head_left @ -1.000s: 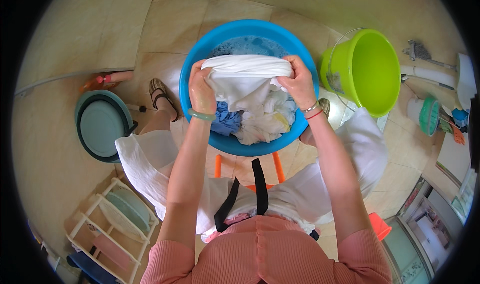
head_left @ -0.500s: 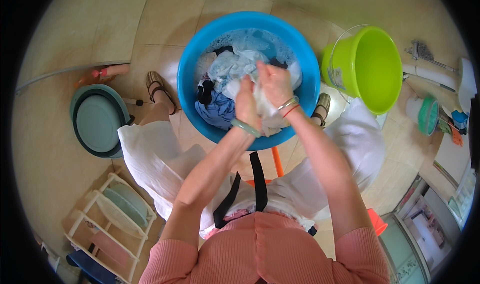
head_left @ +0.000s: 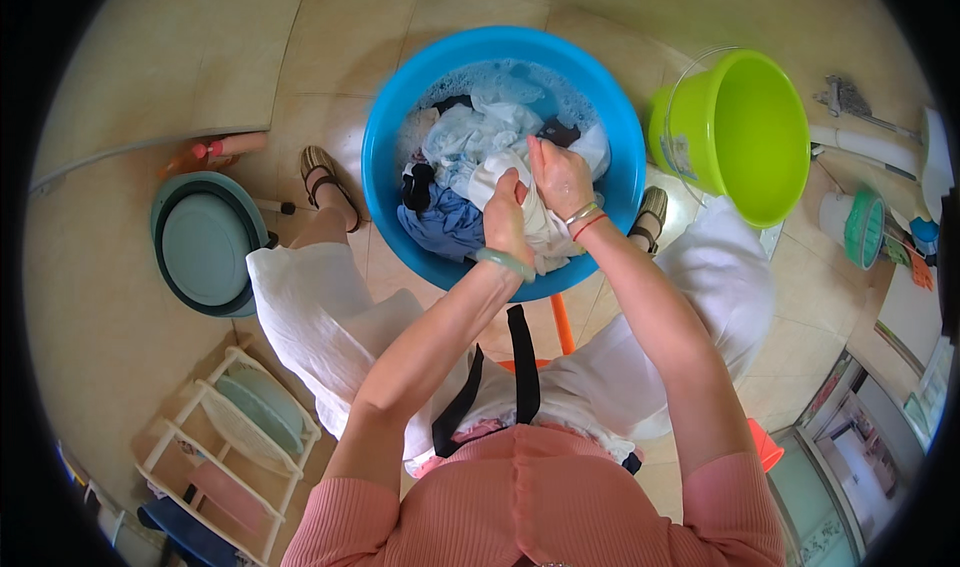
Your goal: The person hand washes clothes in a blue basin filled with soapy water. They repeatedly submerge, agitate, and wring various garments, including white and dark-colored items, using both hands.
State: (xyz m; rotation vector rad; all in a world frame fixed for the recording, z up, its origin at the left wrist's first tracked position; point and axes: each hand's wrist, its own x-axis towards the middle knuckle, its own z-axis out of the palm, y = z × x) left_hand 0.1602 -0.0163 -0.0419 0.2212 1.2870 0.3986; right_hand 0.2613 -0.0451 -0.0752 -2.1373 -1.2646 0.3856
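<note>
A large blue basin (head_left: 375, 157) stands on the floor between my feet, holding soapy water and a heap of wet clothes. My left hand (head_left: 507, 217) is closed on a bunched white garment (head_left: 543, 229) near the basin's front. Close beside it on the right, my right hand (head_left: 563, 179) grips the same cloth with its fingers pressed together. Behind and left of my hands lies a pale blue-and-white garment (head_left: 472, 132). A blue garment (head_left: 438, 225) and a small black piece (head_left: 418, 184) rest along the left side. Foam (head_left: 500, 72) floats at the far rim.
A lime-green bucket (head_left: 690, 132) with a wire handle stands right of the basin. Left are a grey-green tub (head_left: 205, 242) and a pale rack (head_left: 215, 447). A small bin (head_left: 862, 229) with a green liner sits far right. Orange plastic (head_left: 563, 324) shows between my legs.
My hands have shifted slightly on the white garment; the left has rolled so its fingers bend over the cloth, and the right has turned more upright. The whole view has moved a little.
</note>
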